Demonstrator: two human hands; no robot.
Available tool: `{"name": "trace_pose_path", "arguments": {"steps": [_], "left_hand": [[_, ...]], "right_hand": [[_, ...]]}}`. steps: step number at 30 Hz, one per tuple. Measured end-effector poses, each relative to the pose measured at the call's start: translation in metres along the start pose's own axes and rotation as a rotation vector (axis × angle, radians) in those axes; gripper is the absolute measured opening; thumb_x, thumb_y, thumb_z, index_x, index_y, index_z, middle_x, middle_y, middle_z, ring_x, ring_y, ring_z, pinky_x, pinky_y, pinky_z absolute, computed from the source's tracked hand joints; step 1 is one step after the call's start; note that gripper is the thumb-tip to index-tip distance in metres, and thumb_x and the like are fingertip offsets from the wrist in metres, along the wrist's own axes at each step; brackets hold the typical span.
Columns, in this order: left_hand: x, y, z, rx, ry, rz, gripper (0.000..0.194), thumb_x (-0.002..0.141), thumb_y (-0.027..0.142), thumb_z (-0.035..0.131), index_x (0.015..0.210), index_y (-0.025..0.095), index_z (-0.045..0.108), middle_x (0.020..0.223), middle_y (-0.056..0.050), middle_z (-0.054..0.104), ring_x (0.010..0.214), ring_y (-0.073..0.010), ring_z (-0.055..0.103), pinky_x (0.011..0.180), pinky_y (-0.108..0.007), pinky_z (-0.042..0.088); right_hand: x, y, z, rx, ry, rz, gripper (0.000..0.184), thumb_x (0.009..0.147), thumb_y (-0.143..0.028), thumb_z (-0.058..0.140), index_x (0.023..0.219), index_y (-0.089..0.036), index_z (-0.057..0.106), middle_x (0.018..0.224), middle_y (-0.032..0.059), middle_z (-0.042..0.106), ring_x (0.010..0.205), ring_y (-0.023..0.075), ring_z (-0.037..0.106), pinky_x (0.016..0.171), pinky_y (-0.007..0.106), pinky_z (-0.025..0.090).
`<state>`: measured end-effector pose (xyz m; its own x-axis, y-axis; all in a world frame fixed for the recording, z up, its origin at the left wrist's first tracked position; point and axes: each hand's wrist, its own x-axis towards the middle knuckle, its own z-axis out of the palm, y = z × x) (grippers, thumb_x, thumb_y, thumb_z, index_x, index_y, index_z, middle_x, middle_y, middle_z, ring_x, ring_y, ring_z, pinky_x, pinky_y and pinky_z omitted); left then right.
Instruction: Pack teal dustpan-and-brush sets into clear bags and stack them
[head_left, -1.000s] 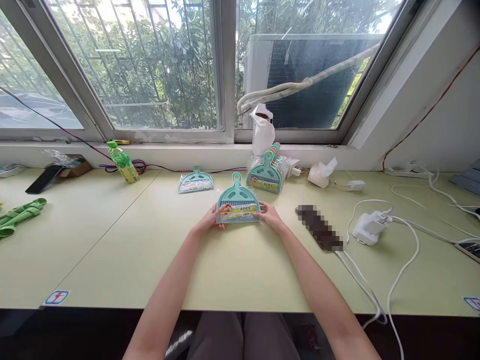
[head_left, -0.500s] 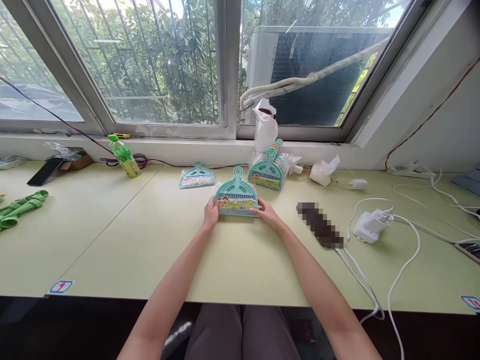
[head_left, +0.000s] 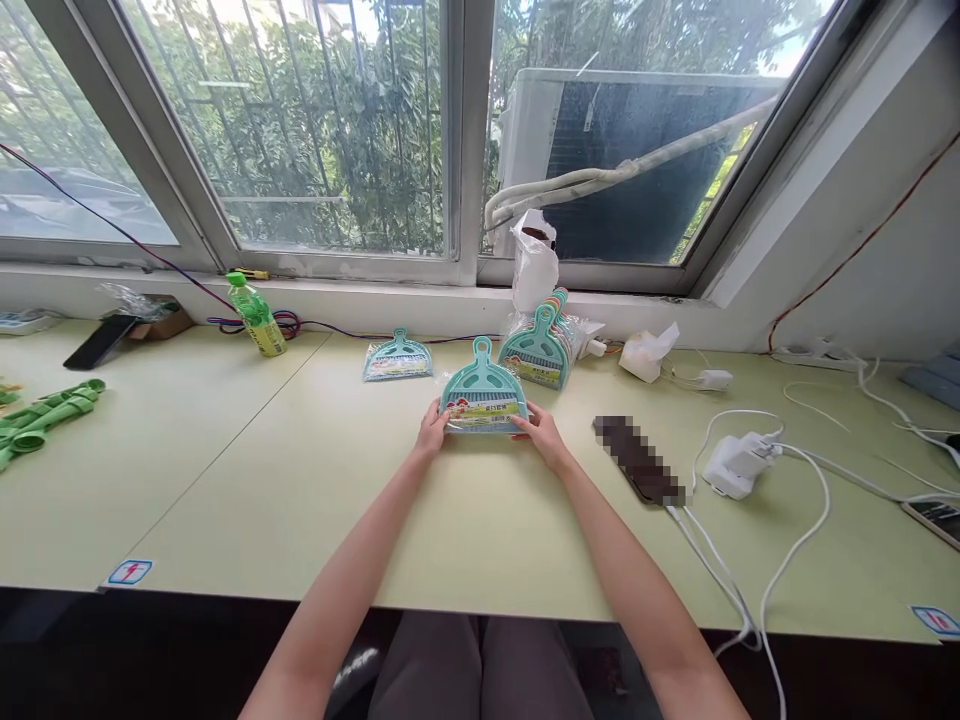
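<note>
A teal mini dustpan-and-brush set in a clear wrapper (head_left: 483,392) stands on the pale green table (head_left: 465,510), handle up. My left hand (head_left: 433,436) grips its lower left corner and my right hand (head_left: 545,434) grips its lower right corner, fingers curled on the wrapper. Behind it to the right leans a stack of several more wrapped sets (head_left: 538,346). One single wrapped set (head_left: 397,358) lies flat to the back left.
A green drink bottle (head_left: 256,318) and a phone (head_left: 100,342) sit at the back left, green plastic pieces (head_left: 37,420) at the far left. A white bag (head_left: 534,262), crumpled tissue (head_left: 646,352), a white charger (head_left: 735,464) with cables and a blurred dark object (head_left: 637,460) lie to the right.
Both hands have pushed the held set a little farther from me toward the stack; the left hand's fingers slid from the front label to the lower left corner.
</note>
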<state>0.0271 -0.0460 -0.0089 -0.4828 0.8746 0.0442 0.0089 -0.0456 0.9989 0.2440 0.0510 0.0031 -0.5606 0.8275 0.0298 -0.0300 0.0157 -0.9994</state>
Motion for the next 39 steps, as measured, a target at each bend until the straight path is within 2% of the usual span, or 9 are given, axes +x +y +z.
{"name": "trace_pose_path", "arguments": {"steps": [4, 7, 11, 19, 21, 24, 28, 34, 39], "left_hand": [[-0.006, 0.002, 0.001, 0.001, -0.047, 0.001, 0.04, 0.087, 0.045, 0.05, 0.118, 0.019, 0.046, 0.115, -0.01, 0.06, 0.092, -0.0201, 0.063, 0.061, -0.029, 0.055], [-0.01, 0.003, 0.0, 0.013, -0.082, 0.004, 0.049, 0.085, 0.054, 0.054, 0.118, 0.02, 0.043, 0.119, -0.012, 0.059, 0.1, -0.0235, 0.062, 0.063, -0.032, 0.057], [-0.012, 0.005, -0.001, 0.096, -0.081, 0.043, 0.062, 0.077, 0.05, 0.066, 0.124, 0.019, 0.041, 0.118, -0.014, 0.06, 0.103, -0.0266, 0.061, 0.066, -0.035, 0.058], [-0.007, 0.005, 0.0, 0.146, -0.022, 0.032, 0.036, 0.081, 0.046, 0.058, 0.105, 0.02, 0.052, 0.105, -0.01, 0.063, 0.092, -0.0238, 0.062, 0.062, -0.033, 0.055], [-0.008, 0.005, 0.002, 0.199, 0.003, 0.072, 0.032, 0.082, 0.043, 0.057, 0.105, 0.022, 0.05, 0.1, -0.007, 0.065, 0.089, -0.0229, 0.063, 0.064, -0.033, 0.053], [-0.006, 0.007, 0.009, 0.365, 0.067, 0.187, 0.023, 0.085, 0.035, 0.054, 0.105, 0.024, 0.051, 0.09, -0.004, 0.066, 0.084, -0.0223, 0.062, 0.074, -0.035, 0.05], [0.011, 0.009, 0.029, 0.519, 0.094, 0.346, 0.018, 0.085, 0.026, 0.053, 0.103, 0.022, 0.057, 0.098, -0.006, 0.064, 0.093, -0.0225, 0.058, 0.084, -0.035, 0.045], [0.062, 0.006, 0.085, 0.752, 0.167, 0.361, 0.027, 0.086, 0.026, 0.055, 0.113, 0.024, 0.06, 0.108, -0.01, 0.057, 0.112, -0.0267, 0.05, 0.088, -0.035, 0.043], [0.096, -0.001, 0.118, 0.563, 0.158, 0.289, 0.049, 0.087, 0.02, 0.05, 0.135, 0.019, 0.041, 0.119, -0.014, 0.053, 0.111, -0.0252, 0.054, 0.096, -0.04, 0.041]], "right_hand": [[0.002, 0.004, -0.001, -0.01, 0.03, 0.017, 0.062, 0.071, -0.044, 0.07, 0.125, -0.019, 0.053, 0.1, 0.008, 0.071, 0.077, 0.0228, 0.071, 0.066, 0.036, 0.06], [0.005, 0.009, 0.0, -0.032, 0.04, 0.017, 0.064, 0.069, -0.046, 0.07, 0.124, -0.019, 0.052, 0.096, 0.0072, 0.071, 0.076, 0.0237, 0.071, 0.065, 0.037, 0.06], [0.008, 0.014, 0.001, -0.048, 0.047, 0.001, 0.065, 0.066, -0.049, 0.071, 0.122, -0.02, 0.052, 0.096, 0.0064, 0.071, 0.079, 0.0247, 0.07, 0.065, 0.038, 0.06], [0.013, 0.018, 0.002, -0.122, 0.07, -0.085, 0.053, 0.067, -0.042, 0.068, 0.114, -0.022, 0.056, 0.113, 0.0086, 0.067, 0.099, 0.025, 0.065, 0.078, 0.039, 0.057], [0.014, 0.017, 0.001, -0.154, 0.104, -0.152, 0.047, 0.068, -0.037, 0.066, 0.111, -0.021, 0.057, 0.113, 0.0084, 0.066, 0.101, 0.0236, 0.064, 0.083, 0.038, 0.055], [0.013, 0.015, -0.003, -0.244, 0.188, -0.262, 0.041, 0.072, -0.031, 0.06, 0.111, -0.02, 0.058, 0.105, 0.0077, 0.066, 0.096, 0.0223, 0.063, 0.082, 0.037, 0.054], [0.015, 0.013, -0.016, -0.447, 0.377, -0.388, 0.037, 0.076, -0.027, 0.055, 0.112, -0.02, 0.059, 0.108, 0.0103, 0.06, 0.1, 0.0232, 0.057, 0.077, 0.036, 0.053], [0.035, 0.014, -0.049, -0.743, 0.734, -0.278, 0.032, 0.08, -0.026, 0.049, 0.109, -0.02, 0.06, 0.102, 0.0086, 0.061, 0.089, 0.0229, 0.056, 0.079, 0.035, 0.046], [0.058, 0.01, -0.064, -0.821, 0.778, -0.224, 0.036, 0.082, -0.024, 0.048, 0.116, -0.018, 0.056, 0.114, 0.0146, 0.059, 0.105, 0.0278, 0.053, 0.083, 0.036, 0.042]]}}
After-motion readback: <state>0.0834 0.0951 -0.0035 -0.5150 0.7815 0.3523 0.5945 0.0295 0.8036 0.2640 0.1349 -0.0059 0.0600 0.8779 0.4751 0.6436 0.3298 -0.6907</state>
